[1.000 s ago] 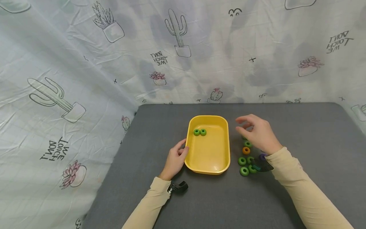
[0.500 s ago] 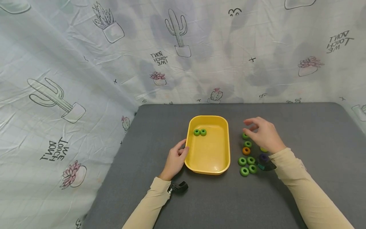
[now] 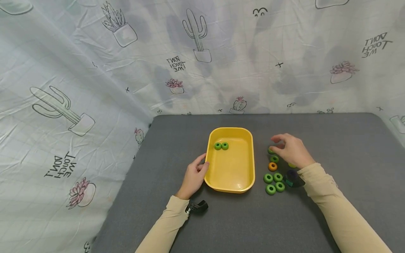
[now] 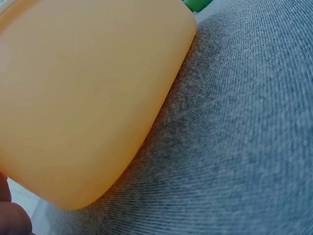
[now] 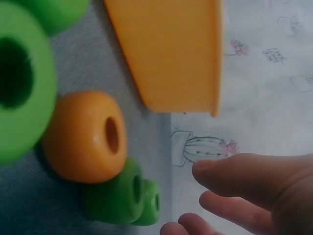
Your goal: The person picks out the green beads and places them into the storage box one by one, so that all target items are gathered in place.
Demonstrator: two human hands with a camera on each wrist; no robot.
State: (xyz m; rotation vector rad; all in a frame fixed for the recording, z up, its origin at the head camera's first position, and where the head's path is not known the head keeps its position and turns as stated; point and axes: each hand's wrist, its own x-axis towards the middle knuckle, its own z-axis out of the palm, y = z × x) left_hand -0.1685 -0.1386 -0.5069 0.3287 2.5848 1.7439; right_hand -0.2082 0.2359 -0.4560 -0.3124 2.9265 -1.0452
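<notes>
At the left side of a yellow plastic tray, my left hand holds the rim, thumb at its edge. The tray's outer wall fills much of the left wrist view, with fingertips at the lower left. Two green beads lie inside the tray. My right hand hovers over the far end of a bead group, thumb and fingers parted around a green bead below them. In the right wrist view the thumb and fingers show nothing between them.
Nearer me lie another green bead, an orange bead and several more green beads. A yellow bead is partly hidden under the right wrist. A cactus-print curtain stands behind the grey table.
My right hand has moved right, away from the tray, then down toward the farthest green bead. My left hand and the tray have stayed in place.
</notes>
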